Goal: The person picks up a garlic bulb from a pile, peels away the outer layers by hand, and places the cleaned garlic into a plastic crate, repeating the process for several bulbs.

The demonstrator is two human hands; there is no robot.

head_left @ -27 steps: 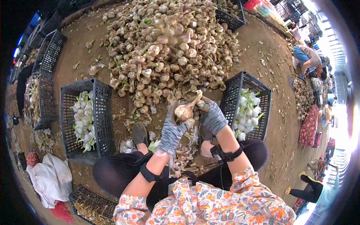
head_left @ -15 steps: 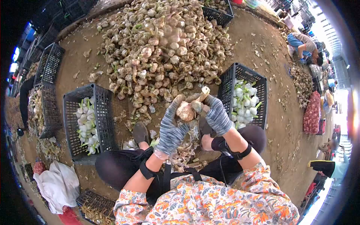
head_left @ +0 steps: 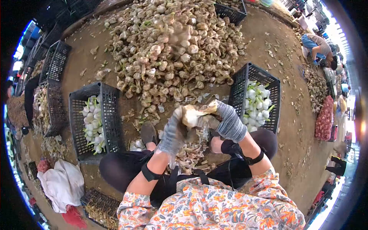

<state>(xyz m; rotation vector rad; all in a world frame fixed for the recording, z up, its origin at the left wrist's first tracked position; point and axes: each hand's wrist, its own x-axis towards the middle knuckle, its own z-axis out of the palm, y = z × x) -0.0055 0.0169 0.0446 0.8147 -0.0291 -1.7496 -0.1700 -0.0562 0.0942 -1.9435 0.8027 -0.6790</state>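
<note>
A garlic bulb (head_left: pixel 189 117), partly bared to white with its dry stem pointing right, is held up between my two gloved hands. My left hand (head_left: pixel 171 132), in a grey striped knit glove and smeared by motion, closes on the bulb's left side. At the stem and loose brown skin, my right hand (head_left: pixel 229 122) is closed, its thumb near the bulb's underside. Beyond them lies a large heap of unpeeled garlic (head_left: pixel 172 61). Torn skins (head_left: pixel 188 157) litter the ground between my feet.
Black crates stand on both sides, the left crate (head_left: pixel 111 119) and the right crate (head_left: pixel 251 73), each holding white garlic with green stems. A white sack (head_left: pixel 61 186) lies at lower left. Another person (head_left: pixel 318 46) bends over a pile at far right, near a red net bag (head_left: pixel 324 119).
The bulb has turned and now shows a white, bared side where brown skin faced me. My left hand has shifted and blurred. The whole view has swung slightly.
</note>
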